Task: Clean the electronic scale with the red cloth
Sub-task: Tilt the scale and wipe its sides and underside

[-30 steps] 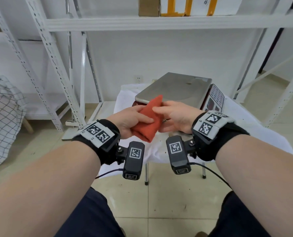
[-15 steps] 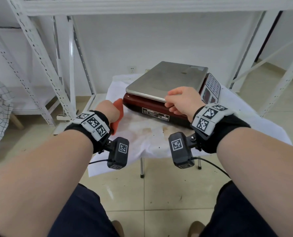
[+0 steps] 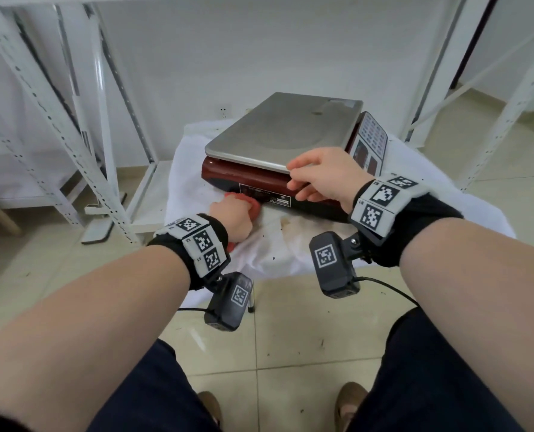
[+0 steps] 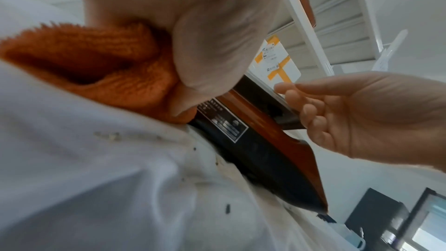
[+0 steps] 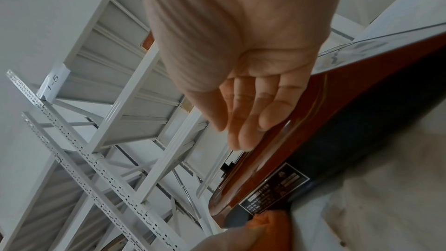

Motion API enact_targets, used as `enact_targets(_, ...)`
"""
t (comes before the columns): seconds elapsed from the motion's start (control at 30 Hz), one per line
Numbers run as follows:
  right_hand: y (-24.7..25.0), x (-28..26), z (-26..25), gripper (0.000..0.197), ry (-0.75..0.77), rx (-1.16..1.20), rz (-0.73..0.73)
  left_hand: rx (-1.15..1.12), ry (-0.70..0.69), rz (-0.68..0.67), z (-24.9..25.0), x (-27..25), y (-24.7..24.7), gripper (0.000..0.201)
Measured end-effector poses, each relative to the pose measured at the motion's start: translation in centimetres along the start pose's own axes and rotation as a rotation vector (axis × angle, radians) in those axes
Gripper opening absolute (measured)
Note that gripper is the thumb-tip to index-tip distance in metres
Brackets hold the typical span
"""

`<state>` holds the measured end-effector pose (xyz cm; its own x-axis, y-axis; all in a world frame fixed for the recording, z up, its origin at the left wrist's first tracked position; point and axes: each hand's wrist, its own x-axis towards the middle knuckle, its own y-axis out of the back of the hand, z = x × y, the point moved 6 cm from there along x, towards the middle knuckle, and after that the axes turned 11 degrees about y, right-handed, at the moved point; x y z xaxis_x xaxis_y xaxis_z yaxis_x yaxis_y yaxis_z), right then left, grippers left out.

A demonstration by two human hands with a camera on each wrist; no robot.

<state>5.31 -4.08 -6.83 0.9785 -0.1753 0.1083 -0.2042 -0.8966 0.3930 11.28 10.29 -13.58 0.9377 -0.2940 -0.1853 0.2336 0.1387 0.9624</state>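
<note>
left grip (image 3: 233, 213) clutches red cloth (image 4: 101, 68) against scale (image 3: 278, 179) base, right grip (image 3: 321, 179) loosely open beside it

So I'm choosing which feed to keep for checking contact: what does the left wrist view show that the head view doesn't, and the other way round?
Only the left wrist view shows the red cloth bunched under the left hand against the scale's dark lower side, and the right hand's palm with its fingers loosely bent.

Only the head view shows the steel weighing platform and keypad.

Both show the rating label and the stained white table cover.
</note>
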Motion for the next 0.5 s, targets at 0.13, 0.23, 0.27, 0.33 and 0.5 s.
enact_targets(0.13,-0.1,-0.3,-0.1,0.016,-0.007,-0.005,-0.014,-0.125,-0.326,-0.154,2.7,-2.8,-0.8,0.04)
enact_targets(0.23,-0.1,-0.7,-0.2,0.016,-0.023,-0.011,-0.04,-0.244,-0.348,-0.288,4.1,-4.4,-1.2,0.035)
enact_targets(0.27,0.0,-0.8,-0.2,0.015,-0.028,-0.012,-0.044,-0.265,-0.303,-0.318,4.0,-4.5,-1.1,0.043)
enact_targets(0.33,0.2,-1.1,-0.2,0.013,-0.04,-0.012,-0.04,-0.225,-0.219,-0.39,3.6,-4.9,-0.9,0.054)
enact_targets(0.5,0.8,-1.4,-0.5,0.011,-0.038,-0.013,-0.019,-0.083,-0.162,-0.647,1.6,-6.0,-0.6,0.052)
